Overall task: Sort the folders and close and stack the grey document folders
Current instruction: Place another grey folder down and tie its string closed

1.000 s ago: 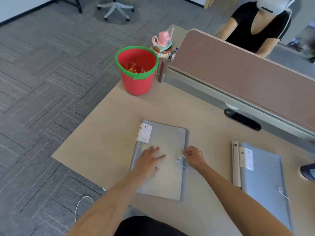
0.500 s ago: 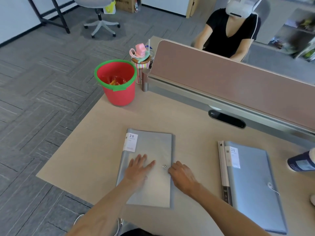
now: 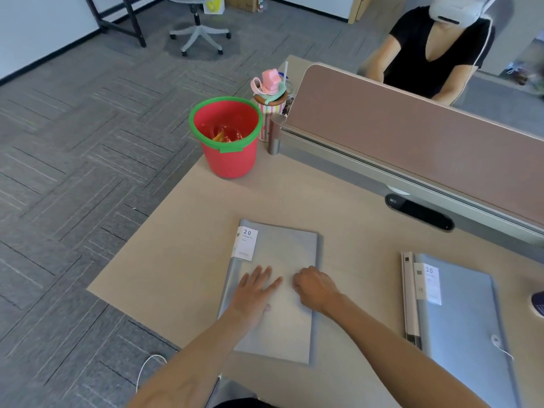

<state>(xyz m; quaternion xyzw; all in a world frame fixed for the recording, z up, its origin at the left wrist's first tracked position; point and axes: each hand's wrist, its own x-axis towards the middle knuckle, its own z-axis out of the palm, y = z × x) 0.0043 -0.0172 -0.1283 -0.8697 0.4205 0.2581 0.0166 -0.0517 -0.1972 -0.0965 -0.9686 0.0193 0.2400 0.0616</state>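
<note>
A closed grey document folder point(image 3: 282, 251) with a white "20" label lies on the beige desk point(image 3: 182, 260) in front of me. My left hand point(image 3: 254, 293) rests flat on its cover with the fingers spread. My right hand point(image 3: 316, 288) sits beside it on the cover, fingers curled, over the spot where the closure button is. Whether it holds the elastic cord is hidden. A second, bluish-grey folder point(image 3: 462, 319) lies closed at the right, with a white-grey spine point(image 3: 409, 295) along its left side and a loose cord point(image 3: 497, 341) near its lower end.
A red bucket point(image 3: 226, 154) with a green rim stands at the desk's far left corner, a pink-lidded bottle point(image 3: 272, 92) behind it. A brown divider point(image 3: 412, 136) runs along the back, a person point(image 3: 435, 51) beyond it. A dark cup point(image 3: 538, 303) shows at the right edge.
A second ago my right hand pinched the folder's elastic loop. It has since moved left onto the button and curled; the loop is out of sight. My left hand stayed flat.
</note>
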